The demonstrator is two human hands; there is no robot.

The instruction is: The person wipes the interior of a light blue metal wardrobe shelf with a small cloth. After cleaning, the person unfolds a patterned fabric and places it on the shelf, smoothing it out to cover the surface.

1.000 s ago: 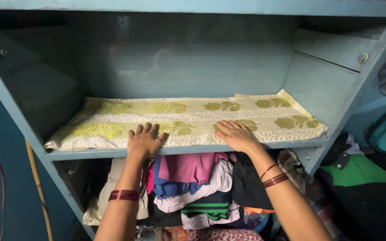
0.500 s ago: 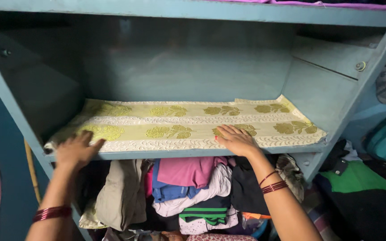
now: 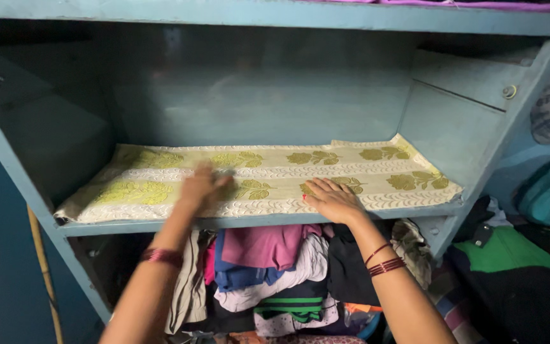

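both hands [image 3: 268, 194] flat & apart on floral cloth [image 3: 377, 171], clothes pile [image 3: 275, 267] below shelf.

Embossed woven cloth liner [image 3: 377, 167] on matt painted shelf [image 3: 256, 220].

A pale blue-painted shelf [image 3: 256, 221] inside an open cupboard carries a cream cloth liner [image 3: 377, 169] patterned with green leaf motifs in two rows and embossed white bands. The liner covers nearly the whole board, its front edge reaching the lip and its right end lying slightly rumpled against the side wall. Both hands lie flat on it: the left hand [image 3: 202, 188] blurred near the middle, the right hand [image 3: 332, 199] at the front edge
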